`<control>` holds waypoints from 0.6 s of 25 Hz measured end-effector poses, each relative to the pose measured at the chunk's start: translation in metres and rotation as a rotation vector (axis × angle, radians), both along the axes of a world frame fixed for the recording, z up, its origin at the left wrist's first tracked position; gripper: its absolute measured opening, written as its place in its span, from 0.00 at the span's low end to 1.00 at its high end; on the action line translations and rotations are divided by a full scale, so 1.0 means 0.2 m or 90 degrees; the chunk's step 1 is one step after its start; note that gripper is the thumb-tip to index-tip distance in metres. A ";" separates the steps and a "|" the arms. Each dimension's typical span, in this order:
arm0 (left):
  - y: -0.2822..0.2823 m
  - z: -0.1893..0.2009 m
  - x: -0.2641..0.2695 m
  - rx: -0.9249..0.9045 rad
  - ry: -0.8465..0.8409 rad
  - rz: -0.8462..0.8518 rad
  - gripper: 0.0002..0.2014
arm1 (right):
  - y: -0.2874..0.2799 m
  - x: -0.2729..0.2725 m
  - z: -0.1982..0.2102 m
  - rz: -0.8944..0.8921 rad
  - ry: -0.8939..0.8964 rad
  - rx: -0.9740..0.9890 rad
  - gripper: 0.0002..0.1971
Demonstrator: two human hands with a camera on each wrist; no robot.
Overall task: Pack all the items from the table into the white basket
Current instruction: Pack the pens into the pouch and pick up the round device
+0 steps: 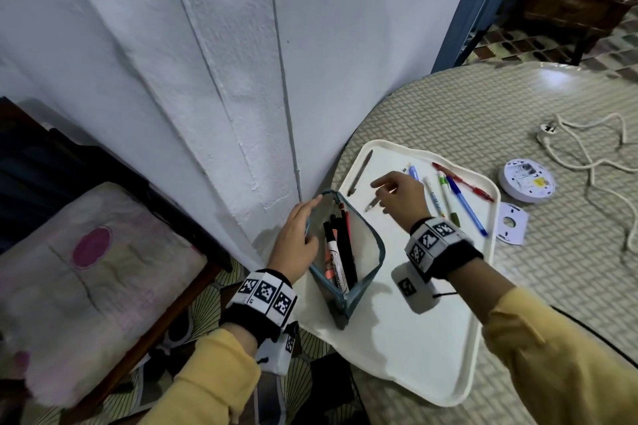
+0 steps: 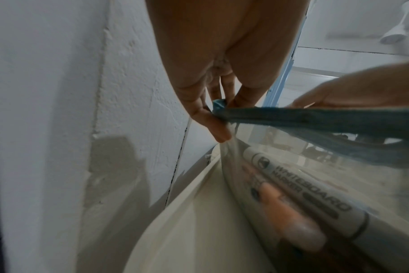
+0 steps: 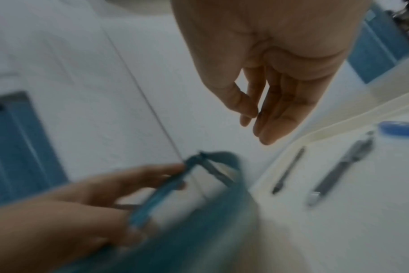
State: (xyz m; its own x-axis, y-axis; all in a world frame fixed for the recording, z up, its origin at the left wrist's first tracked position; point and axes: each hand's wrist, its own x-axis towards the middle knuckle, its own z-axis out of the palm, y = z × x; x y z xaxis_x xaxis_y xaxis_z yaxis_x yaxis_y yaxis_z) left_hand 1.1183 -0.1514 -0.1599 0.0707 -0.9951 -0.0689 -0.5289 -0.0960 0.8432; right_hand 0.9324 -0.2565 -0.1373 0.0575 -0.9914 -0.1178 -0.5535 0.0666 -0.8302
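A clear pouch with blue trim [image 1: 374, 245] stands open on the near left of a white tray [image 1: 431, 321]. Inside it are a whiteboard marker [image 2: 304, 194], an orange highlighter [image 2: 290, 210] and other dark pens. My left hand [image 1: 309, 217] pinches the pouch's blue rim [image 2: 315, 118] at its far end. My right hand [image 1: 393, 190] hovers open and empty over the tray, just above a silver pen [image 1: 373, 204]. A dark grey pen [image 1: 359, 172] lies near the tray's far left edge. Red [image 1: 462, 181], blue [image 1: 466, 205] and white pens lie at the tray's far right.
The tray sits on a round table with a woven-pattern cover [image 1: 518, 107], tight against a white wall corner [image 1: 241, 79]. To the tray's right lie a round white device [image 1: 526, 183], a white card piece [image 1: 511, 228] and a white cord [image 1: 587, 155]. A cushioned chair [image 1: 86, 269] stands left.
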 end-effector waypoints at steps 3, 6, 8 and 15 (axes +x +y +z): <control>0.01 -0.02 0.01 -0.003 0.018 0.014 0.36 | -0.17 -0.06 -0.19 0.131 0.264 0.011 0.18; 0.01 -0.04 0.02 -0.001 0.027 0.021 0.36 | -0.23 -0.07 -0.29 0.243 0.466 -0.011 0.22; 0.01 -0.05 0.03 0.003 0.035 0.026 0.36 | -0.26 -0.06 -0.31 0.259 0.530 -0.058 0.17; 0.02 -0.06 0.04 0.002 0.031 0.033 0.35 | -0.39 0.03 -0.27 0.366 0.518 -0.127 0.18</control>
